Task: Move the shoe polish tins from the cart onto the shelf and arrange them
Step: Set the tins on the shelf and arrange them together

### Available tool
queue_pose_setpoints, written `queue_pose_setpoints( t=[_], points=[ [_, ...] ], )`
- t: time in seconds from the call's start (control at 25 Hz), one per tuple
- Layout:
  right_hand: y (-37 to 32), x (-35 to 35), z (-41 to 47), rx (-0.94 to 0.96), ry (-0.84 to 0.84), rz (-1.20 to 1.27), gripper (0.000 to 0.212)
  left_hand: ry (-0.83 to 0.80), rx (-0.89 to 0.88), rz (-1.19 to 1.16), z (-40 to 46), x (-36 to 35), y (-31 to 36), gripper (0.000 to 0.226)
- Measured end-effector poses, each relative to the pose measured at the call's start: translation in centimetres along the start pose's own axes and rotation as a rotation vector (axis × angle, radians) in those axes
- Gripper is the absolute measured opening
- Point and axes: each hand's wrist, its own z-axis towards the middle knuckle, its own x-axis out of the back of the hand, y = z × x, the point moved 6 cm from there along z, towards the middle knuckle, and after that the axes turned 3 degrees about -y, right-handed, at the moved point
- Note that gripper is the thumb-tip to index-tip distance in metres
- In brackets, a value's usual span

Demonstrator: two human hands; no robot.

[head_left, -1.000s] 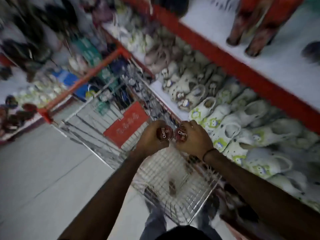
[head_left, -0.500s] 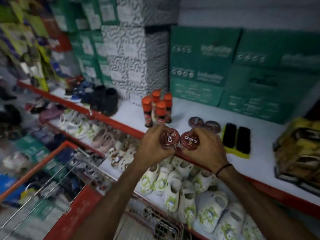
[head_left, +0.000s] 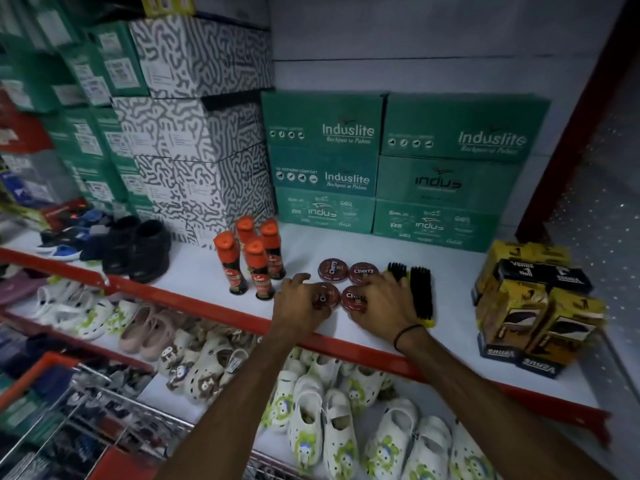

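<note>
Several round dark-red "Cherry" shoe polish tins lie flat on the white shelf [head_left: 194, 268]. Two stand at the back: one on the left [head_left: 332, 270] and one on the right [head_left: 362, 272]. In front of them, my left hand [head_left: 298, 303] grips a third tin [head_left: 326, 295] and my right hand [head_left: 379, 299] grips a fourth tin [head_left: 353, 296]. Both front tins rest on the shelf surface, side by side, partly covered by my fingers. The wire cart [head_left: 114, 420] with its red rim sits at the lower left.
Orange-capped polish bottles [head_left: 258, 268] stand just left of the tins. Black brushes [head_left: 420, 289] lie just to their right, then yellow-black boxes [head_left: 533, 303]. Green shoe boxes [head_left: 325, 161] line the back. A red shelf lip [head_left: 214, 306] runs in front; white clogs [head_left: 332, 431] fill the shelf below.
My hands carried the two tins up from over the cart, forward past the shelf lip, and lowered them onto the shelf in front of the two back tins.
</note>
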Motion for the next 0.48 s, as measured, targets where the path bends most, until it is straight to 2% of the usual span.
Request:
queue_pose_setpoints(
  t=[0.2,0.28,0.36,0.48],
  points=[
    [0.9,-0.4,0.4,0.001,-0.034,0.008,0.049,-0.087,0.030,0.070,1.5,-1.2,-0.3,0.042],
    [1.5,-0.1,1.0,0.007,-0.015,0.103,0.047,-0.080,0.005,0.048,2.8,-0.7,-0.1,0.043],
    [2.5,0.7,2.2,-0.007,0.005,0.199,0.045,-0.091,-0.039,0.056,4.2,-0.4,0.3,0.054],
    [3.1,0.5,4.3,0.006,-0.126,0.162,0.045,-0.251,-0.058,0.128,6.2,-1.2,0.2,0.065]
  ],
)
